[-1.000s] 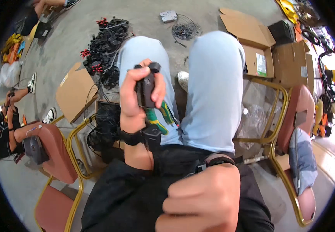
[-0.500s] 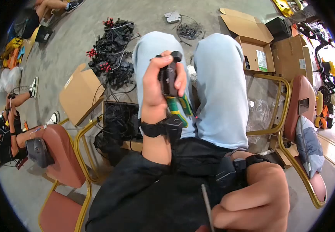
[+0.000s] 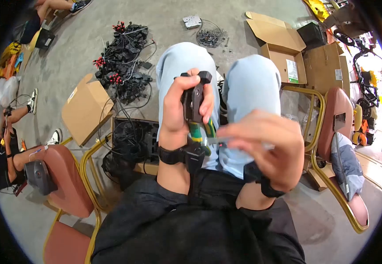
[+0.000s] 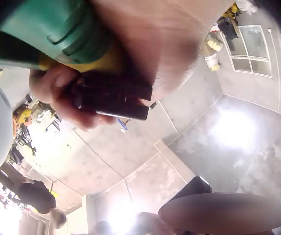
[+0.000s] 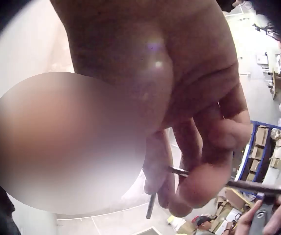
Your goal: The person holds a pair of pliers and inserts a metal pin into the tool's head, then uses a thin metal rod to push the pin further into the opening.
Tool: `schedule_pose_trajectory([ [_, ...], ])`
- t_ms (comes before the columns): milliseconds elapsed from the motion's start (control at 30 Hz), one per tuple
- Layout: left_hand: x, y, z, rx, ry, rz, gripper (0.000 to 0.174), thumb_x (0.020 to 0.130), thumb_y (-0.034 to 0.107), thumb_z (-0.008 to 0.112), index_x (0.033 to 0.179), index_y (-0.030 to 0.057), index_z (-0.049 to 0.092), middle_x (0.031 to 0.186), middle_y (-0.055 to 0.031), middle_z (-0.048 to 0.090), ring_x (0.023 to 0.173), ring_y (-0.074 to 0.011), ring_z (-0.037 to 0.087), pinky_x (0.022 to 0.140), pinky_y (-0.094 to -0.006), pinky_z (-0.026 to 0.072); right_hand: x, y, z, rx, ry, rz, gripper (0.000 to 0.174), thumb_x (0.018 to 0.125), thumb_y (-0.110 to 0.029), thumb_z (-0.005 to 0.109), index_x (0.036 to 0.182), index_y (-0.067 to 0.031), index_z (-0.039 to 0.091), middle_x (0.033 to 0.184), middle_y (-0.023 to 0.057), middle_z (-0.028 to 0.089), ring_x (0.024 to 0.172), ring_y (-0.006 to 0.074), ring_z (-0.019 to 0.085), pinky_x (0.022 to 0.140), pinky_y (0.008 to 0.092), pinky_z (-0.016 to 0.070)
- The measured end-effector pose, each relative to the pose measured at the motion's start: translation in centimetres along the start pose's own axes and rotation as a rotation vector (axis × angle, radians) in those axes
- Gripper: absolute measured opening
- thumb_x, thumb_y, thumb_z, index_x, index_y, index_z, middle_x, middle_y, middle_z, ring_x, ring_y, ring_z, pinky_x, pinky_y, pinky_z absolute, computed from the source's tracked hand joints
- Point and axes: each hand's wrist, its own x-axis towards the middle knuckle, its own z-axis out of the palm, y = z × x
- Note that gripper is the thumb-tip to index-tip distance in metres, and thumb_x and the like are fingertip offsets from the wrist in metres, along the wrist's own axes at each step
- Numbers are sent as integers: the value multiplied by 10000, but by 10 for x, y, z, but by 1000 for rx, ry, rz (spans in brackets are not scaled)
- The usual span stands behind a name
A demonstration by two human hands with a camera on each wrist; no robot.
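While left hand (image 3: 173,110) grips black part (image 3: 194,102), right hand (image 3: 268,152) pinches rod (image 3: 219,141).

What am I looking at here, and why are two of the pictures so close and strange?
There is no machine here: a seated person works with bare hands and wears three cameras. The wide round picture comes from the head camera, looking down over knees in pale blue trousers. The left hand grips a black part together with a tool with green-and-yellow handles. The right hand pinches a thin metal rod. The other two pictures come from cameras strapped to the wrists, so they show fingers very close: the left one the black part, the right one the rod. On the concrete floor lie cardboard boxes and a heap of black cables; red-seated chairs stand alongside.
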Motion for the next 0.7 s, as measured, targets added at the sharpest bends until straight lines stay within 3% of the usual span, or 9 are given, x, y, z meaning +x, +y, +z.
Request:
schedule_pose_trajectory([
  [67, 5, -7, 2, -32, 6, 11, 186, 880, 249, 463, 790, 90, 430, 505, -122, 459, 370, -206, 441, 381, -281, 394, 3, 13, -1, -37, 138, -16, 199, 695, 26, 717, 892, 6, 706, 768, 94, 645, 663, 189, 585, 611, 272, 446],
  [167, 7, -11, 11, 90, 106, 5, 190, 875, 255, 486, 792, 94, 429, 520, -112, 476, 374, -204, 449, 378, -282, 399, 9, 40, -4, -14, 210, -146, 199, 750, -22, 714, 947, -51, 709, 780, 75, 626, 681, 188, 607, 612, 276, 478],
  [333, 9, -12, 8, 123, 83, 43, 198, 880, 264, 469, 795, 88, 439, 503, -110, 472, 366, -203, 449, 364, -279, 392, 18, 72, 2, 37, 251, -183, 186, 783, -19, 678, 964, -47, 709, 840, 78, 614, 767, 184, 601, 681, 279, 467],
  [467, 5, -3, 9, 130, 51, 49, 212, 883, 278, 460, 786, 90, 439, 488, -108, 466, 353, -203, 442, 363, -276, 396, 28, 81, 12, 229, 226, -170, 125, 822, -10, 636, 936, -17, 686, 822, 78, 643, 736, 160, 602, 659, 267, 461],
  [533, 9, -5, 4, 151, 58, 51, 214, 883, 272, 458, 774, 88, 438, 486, -105, 466, 350, -206, 444, 365, -278, 398, 34, 73, 13, 631, 150, -20, 75, 843, -14, 625, 896, -19, 676, 784, 61, 660, 676, 130, 599, 620, 252, 454],
  [633, 12, -3, 3, 94, 184, 23, 220, 882, 269, 461, 778, 75, 461, 497, -99, 480, 352, -201, 451, 363, -276, 397, 43, 99, 22, 485, 151, -63, 54, 842, -20, 635, 876, -27, 675, 749, 43, 657, 635, 106, 584, 566, 234, 429],
  [700, 16, 0, -3, 148, 132, 42, 220, 881, 270, 464, 806, 64, 488, 497, -95, 475, 358, -196, 454, 362, -274, 399, 47, 108, 23, 313, 135, -46, 84, 807, -29, 673, 889, -31, 691, 747, 47, 643, 652, 117, 576, 552, 241, 414],
])
